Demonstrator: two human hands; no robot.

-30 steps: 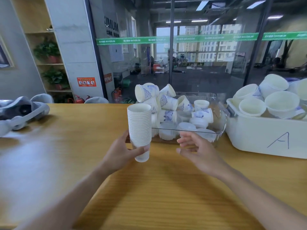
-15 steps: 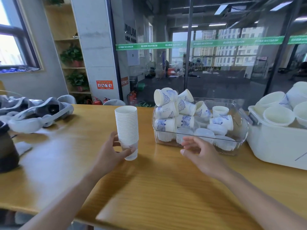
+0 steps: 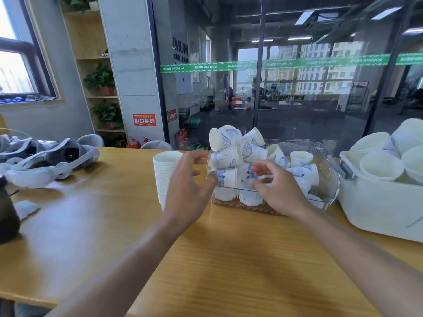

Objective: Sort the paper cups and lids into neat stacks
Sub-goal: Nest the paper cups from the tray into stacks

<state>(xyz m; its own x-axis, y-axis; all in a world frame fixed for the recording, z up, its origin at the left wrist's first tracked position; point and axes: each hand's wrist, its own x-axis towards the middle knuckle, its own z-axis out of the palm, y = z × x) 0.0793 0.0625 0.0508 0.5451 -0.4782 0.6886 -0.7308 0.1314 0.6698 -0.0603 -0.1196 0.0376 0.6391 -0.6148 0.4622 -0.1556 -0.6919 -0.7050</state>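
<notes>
A tall stack of plain white paper cups (image 3: 165,175) stands upright on the wooden table (image 3: 96,225). My left hand (image 3: 187,191) hovers just right of the stack with fingers spread and loosely bent, holding nothing. To its right a clear plastic bin (image 3: 327,179) holds several loose white cups with blue patterns (image 3: 229,154), tumbled on their sides. My right hand (image 3: 278,188) reaches toward the bin's front wall, fingers loosely curved, with nothing in it.
A white tub (image 3: 377,209) with several wide white bowls or lids (image 3: 381,165) stands at the right. Grey headsets (image 3: 48,161) lie at the far left, beside a dark object (image 3: 6,216). A glass wall runs behind the table.
My left hand has let go of the cup stack, which now stands alone on the table, and has moved right toward the bin. My right hand has risen toward the bin's cups.
</notes>
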